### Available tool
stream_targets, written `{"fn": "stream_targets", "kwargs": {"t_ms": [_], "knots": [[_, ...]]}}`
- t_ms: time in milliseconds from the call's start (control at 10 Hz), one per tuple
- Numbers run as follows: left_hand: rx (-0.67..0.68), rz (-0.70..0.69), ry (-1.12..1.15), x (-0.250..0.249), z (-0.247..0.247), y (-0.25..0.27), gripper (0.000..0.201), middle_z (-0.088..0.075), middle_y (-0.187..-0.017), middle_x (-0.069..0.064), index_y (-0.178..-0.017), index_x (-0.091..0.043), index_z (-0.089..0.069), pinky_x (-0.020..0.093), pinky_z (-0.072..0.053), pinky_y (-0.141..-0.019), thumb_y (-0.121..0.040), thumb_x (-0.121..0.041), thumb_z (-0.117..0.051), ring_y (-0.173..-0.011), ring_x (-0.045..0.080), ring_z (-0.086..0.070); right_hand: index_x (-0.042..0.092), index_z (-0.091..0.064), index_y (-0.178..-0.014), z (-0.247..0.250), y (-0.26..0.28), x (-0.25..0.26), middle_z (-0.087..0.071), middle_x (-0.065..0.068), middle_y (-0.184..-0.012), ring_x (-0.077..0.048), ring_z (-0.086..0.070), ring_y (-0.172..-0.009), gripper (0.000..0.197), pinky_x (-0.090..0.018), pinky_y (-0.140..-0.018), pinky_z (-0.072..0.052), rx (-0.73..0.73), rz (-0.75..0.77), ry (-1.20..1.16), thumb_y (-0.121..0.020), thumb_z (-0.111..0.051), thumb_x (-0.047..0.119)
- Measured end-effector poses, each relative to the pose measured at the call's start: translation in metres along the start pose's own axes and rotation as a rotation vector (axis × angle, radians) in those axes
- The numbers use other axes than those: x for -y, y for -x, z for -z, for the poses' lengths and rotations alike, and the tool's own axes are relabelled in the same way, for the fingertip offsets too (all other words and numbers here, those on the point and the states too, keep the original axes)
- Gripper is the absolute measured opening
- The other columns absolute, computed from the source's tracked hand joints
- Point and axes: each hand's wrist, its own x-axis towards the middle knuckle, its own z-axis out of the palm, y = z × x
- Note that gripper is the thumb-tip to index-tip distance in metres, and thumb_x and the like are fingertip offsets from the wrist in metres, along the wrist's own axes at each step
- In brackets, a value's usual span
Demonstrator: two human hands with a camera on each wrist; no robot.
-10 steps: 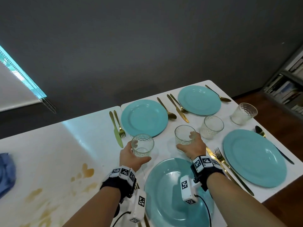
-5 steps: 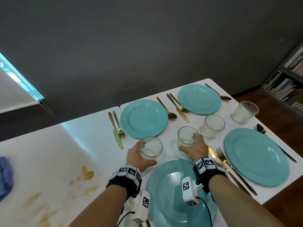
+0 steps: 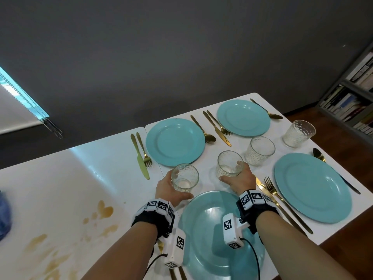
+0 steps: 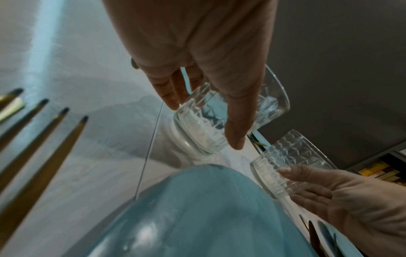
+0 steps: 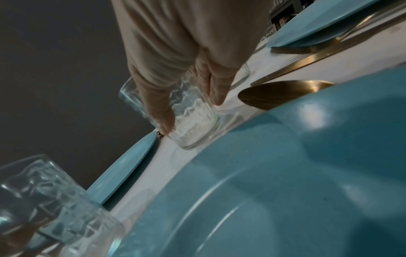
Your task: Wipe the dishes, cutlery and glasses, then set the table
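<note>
Two patterned clear glasses stand apart just beyond the near teal plate [image 3: 203, 229]. My left hand [image 3: 169, 188] grips the left glass [image 3: 184, 177] from its left side, thumb across its front. My right hand [image 3: 241, 177] grips the right glass [image 3: 229, 165] from its right side. In the left wrist view the left hand [image 4: 211, 87] curls round its glass [image 4: 197, 125], whose base is at the table top, and the right glass [image 4: 287, 156] shows beside it. The right wrist view has the right hand [image 5: 175, 78] round its glass [image 5: 195, 121], base on the table.
Three more teal plates [image 3: 175, 142] [image 3: 243, 117] [image 3: 312, 186] lie with gold cutlery [image 3: 141, 154] beside them. Two other glasses [image 3: 260, 150] [image 3: 298, 133] stand at the right. Brown stains [image 3: 101, 215] mark the left table, a blue cloth [image 3: 4, 217] lies at its edge, and a bookshelf [image 3: 351, 102] stands far right.
The left hand has carried its glass a little to the right, toward the near plate. The right hand and its glass have stayed about where they were.
</note>
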Motion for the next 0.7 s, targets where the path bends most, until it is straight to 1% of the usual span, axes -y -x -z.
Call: {"fn": "stream_targets", "kwargs": {"t_ms": [100,200,300,400,500,600,700], "knots": [[0.026,0.010,-0.038,-0.001,-0.001,-0.002,0.089,-0.062,-0.122,0.001,-0.134,-0.023,-0.043,0.022,-0.043,-0.094,-0.056,-0.025,-0.087,-0.114,0.021,-0.057,0.011,-0.038,-0.138,0.001,0.001,0.001,-0.048,-0.011,-0.139,-0.029,-0.046,-0.127,0.084,-0.029,-0.103,-0.037,-0.002,-0.004,-0.005,-0.067,-0.083,0.014],[0.041,0.025,-0.114,-0.002,-0.002,-0.004,0.091,-0.061,-0.124,0.002,-0.135,-0.023,-0.042,0.031,-0.044,-0.101,-0.056,-0.030,-0.087,-0.118,0.025,-0.053,0.011,-0.038,-0.139,0.002,0.000,0.000,-0.049,-0.012,-0.138,-0.029,-0.046,-0.127,0.085,-0.029,-0.104,-0.037,0.002,-0.019,-0.008,-0.067,-0.083,0.014],[0.038,0.045,-0.113,-0.003,-0.003,-0.006,0.094,-0.060,-0.127,0.002,-0.136,-0.022,-0.040,0.034,-0.042,-0.104,-0.055,-0.032,-0.088,-0.121,0.026,-0.051,0.010,-0.036,-0.141,0.003,0.000,-0.003,-0.048,-0.012,-0.140,-0.031,-0.044,-0.129,0.088,-0.032,-0.106,-0.036,0.007,-0.033,0.005,-0.067,-0.083,0.014],[0.043,0.074,-0.131,-0.004,-0.005,-0.005,0.094,-0.059,-0.128,0.004,-0.137,-0.020,-0.040,0.034,-0.040,-0.106,-0.057,-0.035,-0.087,-0.123,0.027,-0.049,0.012,-0.032,-0.143,0.005,0.002,-0.003,-0.047,-0.013,-0.139,-0.031,-0.044,-0.129,0.089,-0.033,-0.104,-0.037,0.024,-0.054,0.013,-0.068,-0.081,0.012],[0.033,0.085,-0.122,-0.001,-0.008,-0.009,0.093,-0.059,-0.127,0.007,-0.135,-0.017,-0.041,0.035,-0.041,-0.104,-0.057,-0.034,-0.088,-0.123,0.028,-0.050,0.013,-0.031,-0.144,0.006,0.001,-0.005,-0.048,-0.014,-0.139,-0.031,-0.045,-0.128,0.090,-0.032,-0.101,-0.040,0.035,-0.060,0.008,-0.068,-0.080,0.010],[0.044,0.091,-0.164,-0.010,-0.003,0.000,0.092,-0.055,-0.132,0.006,-0.136,-0.012,-0.039,0.032,-0.036,-0.108,-0.060,-0.033,-0.087,-0.127,0.028,-0.046,0.011,-0.031,-0.144,0.009,0.006,-0.004,-0.048,-0.013,-0.139,-0.030,-0.044,-0.129,0.092,-0.033,-0.104,-0.037,0.041,-0.059,0.008,-0.067,-0.081,0.009],[0.025,0.112,-0.155,-0.013,0.000,0.006,0.096,-0.053,-0.133,0.008,-0.137,-0.011,-0.037,0.033,-0.034,-0.109,-0.058,-0.033,-0.088,-0.130,0.028,-0.041,0.009,-0.026,-0.146,0.013,0.006,-0.001,-0.046,-0.012,-0.142,-0.029,-0.041,-0.132,0.096,-0.035,-0.109,-0.034,0.024,-0.047,-0.014,-0.068,-0.081,0.008]]}}
